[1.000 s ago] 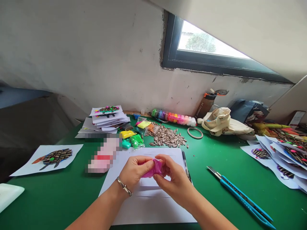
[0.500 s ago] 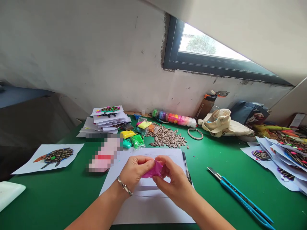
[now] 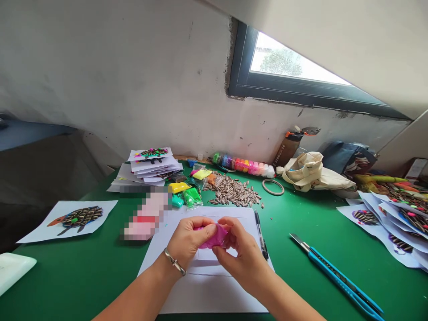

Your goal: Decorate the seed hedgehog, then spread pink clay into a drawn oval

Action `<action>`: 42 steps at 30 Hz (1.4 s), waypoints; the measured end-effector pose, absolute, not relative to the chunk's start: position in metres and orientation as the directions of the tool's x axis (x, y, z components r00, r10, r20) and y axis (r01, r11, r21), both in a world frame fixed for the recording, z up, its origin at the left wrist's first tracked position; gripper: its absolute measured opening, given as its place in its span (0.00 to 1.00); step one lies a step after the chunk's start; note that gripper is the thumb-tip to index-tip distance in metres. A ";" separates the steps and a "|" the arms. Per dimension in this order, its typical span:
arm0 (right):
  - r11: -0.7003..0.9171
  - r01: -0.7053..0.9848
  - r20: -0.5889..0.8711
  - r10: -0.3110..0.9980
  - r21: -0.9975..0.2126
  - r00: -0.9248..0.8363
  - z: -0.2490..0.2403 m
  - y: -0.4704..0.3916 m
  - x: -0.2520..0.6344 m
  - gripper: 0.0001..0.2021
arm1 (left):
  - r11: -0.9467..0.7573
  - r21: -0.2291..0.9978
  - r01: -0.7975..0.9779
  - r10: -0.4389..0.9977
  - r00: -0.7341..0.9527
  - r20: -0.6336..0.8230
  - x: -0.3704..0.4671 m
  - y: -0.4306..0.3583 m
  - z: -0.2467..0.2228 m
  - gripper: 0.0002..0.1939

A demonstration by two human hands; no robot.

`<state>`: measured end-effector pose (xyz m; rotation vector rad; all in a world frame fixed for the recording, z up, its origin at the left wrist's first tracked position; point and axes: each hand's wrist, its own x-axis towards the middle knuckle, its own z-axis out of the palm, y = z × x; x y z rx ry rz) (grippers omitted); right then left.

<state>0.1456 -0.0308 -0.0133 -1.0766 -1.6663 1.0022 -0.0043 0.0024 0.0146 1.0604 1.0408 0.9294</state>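
A small magenta packet [image 3: 214, 237] is held between both hands above white paper [image 3: 214, 292] at the front middle. My left hand [image 3: 189, 238] pinches its left part between thumb and fingers, a silver bracelet on that wrist. On the packet's right side, my right hand [image 3: 240, 252] grips with thumb and bent fingers. The fingertips behind the packet are partly hidden. Faint drawn lines show on the paper below the hands. A black pen [image 3: 261, 234] lies along the paper's right edge.
Behind the paper are a seed pile [image 3: 234, 191], coloured clay packets [image 3: 192, 197] and a paper stack [image 3: 150, 167]. A blue cutter [image 3: 337, 274] lies at right, beside more seed pictures [image 3: 397, 223]. One seed picture [image 3: 82, 219] lies at left; a tape ring [image 3: 273, 187] sits farther back.
The magenta packet has shifted slightly between the fingers, and more of it shows by the left thumb. Both hands keep nearly the same place and hold.
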 end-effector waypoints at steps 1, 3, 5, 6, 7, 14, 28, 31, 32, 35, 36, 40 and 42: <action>0.300 0.225 0.252 0.943 -0.927 -0.217 -0.014 -0.031 0.145 0.20 | 0.235 0.967 -0.102 0.947 0.249 -0.204 -0.004 0.002 0.014 0.17; 0.304 0.215 0.268 0.946 -0.928 -0.181 -0.015 -0.031 0.145 0.21 | 0.232 0.966 -0.112 0.949 0.244 -0.200 -0.004 0.002 0.014 0.16; 0.301 0.206 0.274 0.950 -0.931 -0.152 -0.015 -0.031 0.145 0.22 | 0.224 0.968 -0.116 0.953 0.232 -0.193 -0.004 0.002 0.013 0.16; 0.300 0.209 0.274 0.951 -0.931 -0.146 -0.015 -0.031 0.145 0.22 | 0.220 0.969 -0.113 0.956 0.224 -0.191 -0.004 0.001 0.013 0.16; 0.300 0.215 0.273 0.951 -0.929 -0.148 -0.015 -0.031 0.145 0.21 | 0.216 0.971 -0.108 0.958 0.216 -0.189 -0.004 0.001 0.013 0.16; 0.341 0.235 0.317 0.939 -0.910 -0.136 -0.016 -0.030 0.145 0.17 | 0.205 0.969 -0.136 0.962 0.209 -0.174 -0.003 0.001 0.013 0.17; 0.336 0.211 0.308 0.939 -0.918 -0.156 -0.016 -0.028 0.146 0.16 | 0.254 0.955 -0.155 0.954 0.205 -0.220 -0.001 0.003 0.011 0.18; 0.343 0.218 0.310 0.935 -0.914 -0.170 -0.016 -0.028 0.146 0.18 | 0.250 0.953 -0.173 0.951 0.227 -0.208 -0.003 0.003 0.009 0.17; 0.338 0.217 0.304 0.936 -0.916 -0.175 -0.015 -0.028 0.146 0.18 | 0.247 0.953 -0.177 0.950 0.236 -0.203 -0.003 0.003 0.008 0.16; 0.312 0.202 0.273 0.942 -0.929 -0.196 -0.011 -0.028 0.148 0.18 | 0.236 0.955 -0.178 0.947 0.262 -0.185 -0.003 0.002 0.007 0.16; 0.302 0.195 0.262 0.943 -0.933 -0.205 -0.010 -0.028 0.148 0.17 | 0.237 0.955 -0.178 0.945 0.271 -0.184 -0.002 0.001 0.006 0.16; 0.273 0.185 0.229 0.946 -0.944 -0.228 -0.005 -0.026 0.150 0.11 | 0.263 0.948 -0.179 0.936 0.285 -0.206 0.000 0.000 0.005 0.17; 0.272 0.193 0.226 0.947 -0.943 -0.227 -0.005 -0.025 0.150 0.09 | 0.275 0.944 -0.184 0.935 0.279 -0.218 0.000 0.001 0.004 0.18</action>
